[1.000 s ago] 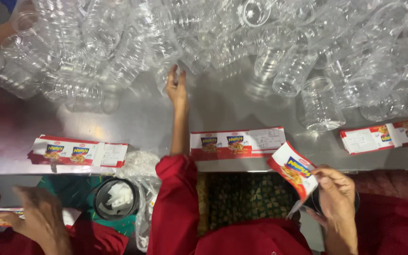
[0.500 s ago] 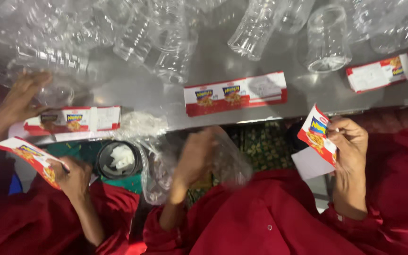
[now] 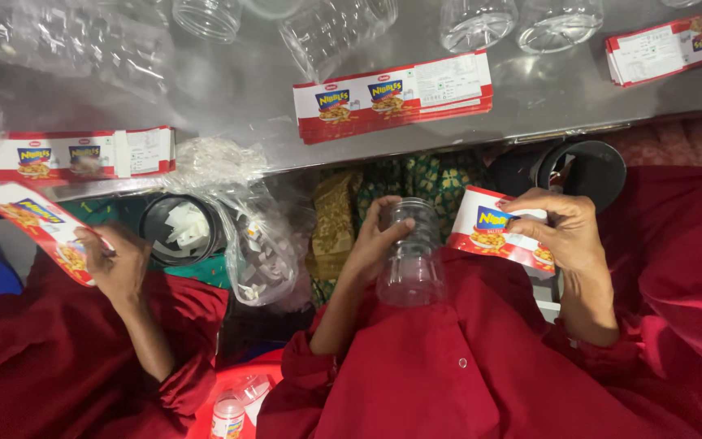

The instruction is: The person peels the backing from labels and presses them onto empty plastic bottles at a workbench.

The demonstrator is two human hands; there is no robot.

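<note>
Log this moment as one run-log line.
left hand: holds clear jar over lap | right hand: holds red label beside jar | label stack on steel table

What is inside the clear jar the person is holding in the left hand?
The clear jar in the left hand looks empty; red cloth shows through its wall. The fingers cover part of its left side, so that part stays unseen.
</note>
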